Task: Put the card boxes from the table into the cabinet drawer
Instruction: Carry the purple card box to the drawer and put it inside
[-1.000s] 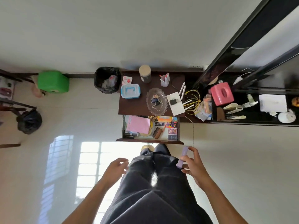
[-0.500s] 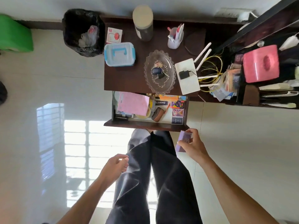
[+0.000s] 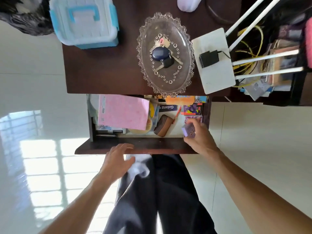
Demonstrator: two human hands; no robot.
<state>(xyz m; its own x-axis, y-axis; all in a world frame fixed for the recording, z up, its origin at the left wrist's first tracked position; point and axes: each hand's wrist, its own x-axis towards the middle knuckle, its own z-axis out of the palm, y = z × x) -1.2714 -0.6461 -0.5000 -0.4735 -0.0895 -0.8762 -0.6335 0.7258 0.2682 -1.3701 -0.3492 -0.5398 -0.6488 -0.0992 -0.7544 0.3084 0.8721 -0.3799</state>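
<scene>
Small purple cardboard card box (image 3: 189,131) held over the open dark-wood cabinet drawer's (image 3: 135,146) right front corner.
Right hand (image 3: 200,139) fingers pinch its narrow sides; it looks light, rigid, crushable. Left hand (image 3: 116,159) fingers loose, empty.

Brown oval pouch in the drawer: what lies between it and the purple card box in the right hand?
Head view: only bare white drawer floor separates the brown oval pouch from the purple card box.

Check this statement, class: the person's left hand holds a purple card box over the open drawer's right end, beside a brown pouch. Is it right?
One slip: the right hand, not the left, holds the purple card box, as the head view shows. The left hand is empty at the open drawer front. The brown pouch detail stands.
</scene>
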